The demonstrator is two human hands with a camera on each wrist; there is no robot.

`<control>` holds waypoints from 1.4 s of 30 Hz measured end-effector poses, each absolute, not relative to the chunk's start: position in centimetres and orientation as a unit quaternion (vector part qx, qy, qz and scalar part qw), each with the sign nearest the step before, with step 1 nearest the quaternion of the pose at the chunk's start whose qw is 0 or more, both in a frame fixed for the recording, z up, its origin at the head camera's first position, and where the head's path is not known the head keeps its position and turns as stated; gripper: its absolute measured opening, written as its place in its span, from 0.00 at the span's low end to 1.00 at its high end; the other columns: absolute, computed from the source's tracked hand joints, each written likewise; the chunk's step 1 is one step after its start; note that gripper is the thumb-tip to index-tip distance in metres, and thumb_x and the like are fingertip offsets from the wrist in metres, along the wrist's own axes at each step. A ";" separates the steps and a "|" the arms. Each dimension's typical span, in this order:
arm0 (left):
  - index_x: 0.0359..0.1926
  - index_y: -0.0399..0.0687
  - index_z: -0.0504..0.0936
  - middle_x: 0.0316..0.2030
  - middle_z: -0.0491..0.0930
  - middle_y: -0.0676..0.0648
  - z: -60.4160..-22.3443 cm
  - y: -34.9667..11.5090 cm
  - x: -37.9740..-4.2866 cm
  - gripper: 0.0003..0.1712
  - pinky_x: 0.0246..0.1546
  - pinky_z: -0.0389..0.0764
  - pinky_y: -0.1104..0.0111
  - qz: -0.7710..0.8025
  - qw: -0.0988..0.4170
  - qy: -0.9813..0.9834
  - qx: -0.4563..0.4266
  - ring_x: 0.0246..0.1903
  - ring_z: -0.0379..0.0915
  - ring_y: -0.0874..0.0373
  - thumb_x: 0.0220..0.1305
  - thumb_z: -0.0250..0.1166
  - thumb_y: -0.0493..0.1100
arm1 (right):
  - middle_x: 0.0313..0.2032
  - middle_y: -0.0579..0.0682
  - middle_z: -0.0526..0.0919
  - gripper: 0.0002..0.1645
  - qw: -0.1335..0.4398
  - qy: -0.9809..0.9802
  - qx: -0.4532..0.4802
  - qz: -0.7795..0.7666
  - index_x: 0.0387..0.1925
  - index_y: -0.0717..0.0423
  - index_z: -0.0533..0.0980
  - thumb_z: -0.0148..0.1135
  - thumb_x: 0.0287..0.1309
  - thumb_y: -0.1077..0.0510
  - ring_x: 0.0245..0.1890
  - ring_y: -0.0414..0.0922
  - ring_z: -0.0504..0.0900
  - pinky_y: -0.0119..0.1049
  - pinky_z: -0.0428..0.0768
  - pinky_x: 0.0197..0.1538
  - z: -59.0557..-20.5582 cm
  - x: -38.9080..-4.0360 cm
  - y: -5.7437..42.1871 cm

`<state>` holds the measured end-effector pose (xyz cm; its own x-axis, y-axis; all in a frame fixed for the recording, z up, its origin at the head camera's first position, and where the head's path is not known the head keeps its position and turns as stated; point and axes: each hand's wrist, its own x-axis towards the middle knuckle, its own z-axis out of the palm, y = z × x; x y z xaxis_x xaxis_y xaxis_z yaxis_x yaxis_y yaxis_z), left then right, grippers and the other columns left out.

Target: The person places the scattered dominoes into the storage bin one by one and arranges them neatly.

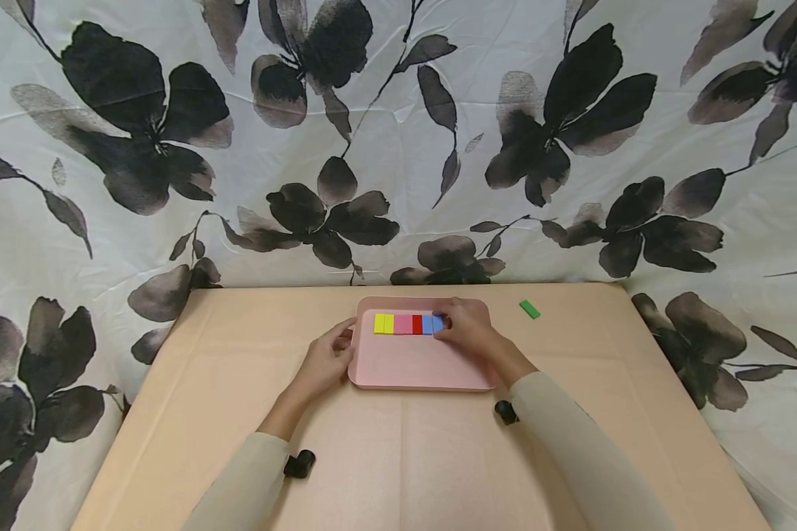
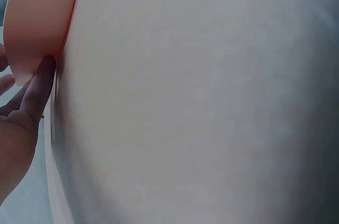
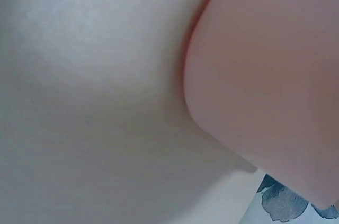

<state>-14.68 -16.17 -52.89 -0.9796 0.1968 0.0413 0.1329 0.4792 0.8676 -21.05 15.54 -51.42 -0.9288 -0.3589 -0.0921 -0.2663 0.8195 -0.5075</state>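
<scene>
A pink tray (image 1: 425,372) lies on the table with a row of flat coloured blocks across its upper part. From left to right come yellow blocks (image 1: 384,324), a pink stretch (image 1: 403,324), a red block (image 1: 417,324) and blue blocks (image 1: 428,324). My right hand (image 1: 468,328) reaches over the tray's right side and pinches the blue block at the row's right end, its fingertips partly covering it. At the tray's left edge my left hand (image 1: 328,358) holds the rim; the left wrist view shows the thumb (image 2: 45,78) against the tray's side.
A green block (image 1: 529,309) lies on the table to the right of the tray, near the back edge. The table (image 1: 398,472) has a beige cover. Behind it hangs a white cloth (image 1: 432,169) with dark flowers. Each wrist carries a small black camera (image 1: 299,464).
</scene>
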 end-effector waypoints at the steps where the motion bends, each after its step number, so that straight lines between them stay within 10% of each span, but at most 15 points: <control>1: 0.73 0.44 0.71 0.55 0.82 0.38 -52.9 -16.2 -14.7 0.33 0.52 0.83 0.57 0.501 0.031 0.860 0.096 0.49 0.82 0.48 0.68 0.61 0.32 | 0.42 0.52 0.77 0.31 0.092 0.949 -0.162 -0.253 0.59 0.58 0.81 0.78 0.55 0.52 0.42 0.46 0.74 0.34 0.76 0.43 -51.5 -21.0 15.5; 42: 0.72 0.43 0.72 0.54 0.82 0.39 -52.8 -15.8 -14.8 0.33 0.51 0.82 0.62 0.505 0.023 0.858 0.092 0.48 0.81 0.49 0.66 0.61 0.31 | 0.50 0.55 0.73 0.32 0.098 0.939 -0.146 -0.295 0.64 0.59 0.78 0.75 0.60 0.54 0.47 0.48 0.74 0.34 0.78 0.46 -51.8 -20.8 15.6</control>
